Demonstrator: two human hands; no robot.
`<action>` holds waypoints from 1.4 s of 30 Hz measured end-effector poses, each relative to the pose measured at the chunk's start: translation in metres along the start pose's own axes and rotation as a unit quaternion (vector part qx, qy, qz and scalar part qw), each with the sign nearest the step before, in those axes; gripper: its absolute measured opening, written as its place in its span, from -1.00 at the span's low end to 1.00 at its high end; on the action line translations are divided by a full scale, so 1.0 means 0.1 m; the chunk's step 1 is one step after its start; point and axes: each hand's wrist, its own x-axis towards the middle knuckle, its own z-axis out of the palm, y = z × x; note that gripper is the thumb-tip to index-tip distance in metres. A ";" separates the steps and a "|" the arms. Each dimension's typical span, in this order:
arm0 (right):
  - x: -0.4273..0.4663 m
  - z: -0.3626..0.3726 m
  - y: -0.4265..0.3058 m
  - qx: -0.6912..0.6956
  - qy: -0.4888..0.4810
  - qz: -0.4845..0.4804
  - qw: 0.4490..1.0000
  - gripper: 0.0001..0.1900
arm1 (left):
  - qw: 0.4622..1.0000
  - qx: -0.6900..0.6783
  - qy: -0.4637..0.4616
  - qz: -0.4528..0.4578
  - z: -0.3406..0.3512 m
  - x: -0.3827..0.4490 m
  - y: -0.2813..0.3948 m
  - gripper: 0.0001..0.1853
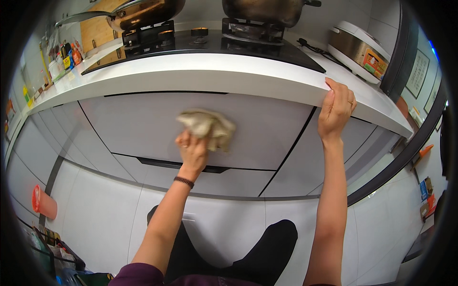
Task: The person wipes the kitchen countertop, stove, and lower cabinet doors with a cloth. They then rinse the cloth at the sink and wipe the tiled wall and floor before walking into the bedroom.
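My left hand (pixel 193 150) grips a crumpled beige cloth (pixel 211 127) against a light grey drawer front (pixel 264 132) below the hob. Both hand and cloth look slightly blurred. Over on the right, my right hand (pixel 337 107) rests on the front edge of the white countertop (pixel 214 68), its fingers bent over the rim. Below the wide drawer front runs a dark recessed handle (pixel 179 163).
A copper-coloured pan (pixel 150 16) and a metal pot (pixel 263 12) stand on the black gas hob (pixel 200 46). To the right sits a rice cooker (pixel 357 50). A pink bin (pixel 44 202) and a black rack (pixel 53 250) are on the left.
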 end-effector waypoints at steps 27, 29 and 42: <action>-1.81 -0.45 -1.77 0.576 -0.138 0.652 0.474 -0.70 | 0.287 -0.729 -0.169 -0.598 -1.14 -0.68 0.57 -0.38; -1.82 -0.47 -1.74 0.529 -0.150 0.578 0.603 -0.77 | 0.184 -0.777 -0.193 -0.570 -1.10 -0.65 0.40 -0.30; -1.36 -0.56 -1.53 0.569 -0.284 0.425 0.644 -0.76 | 0.315 -0.783 -0.312 -0.437 -0.92 -0.15 0.40 -0.37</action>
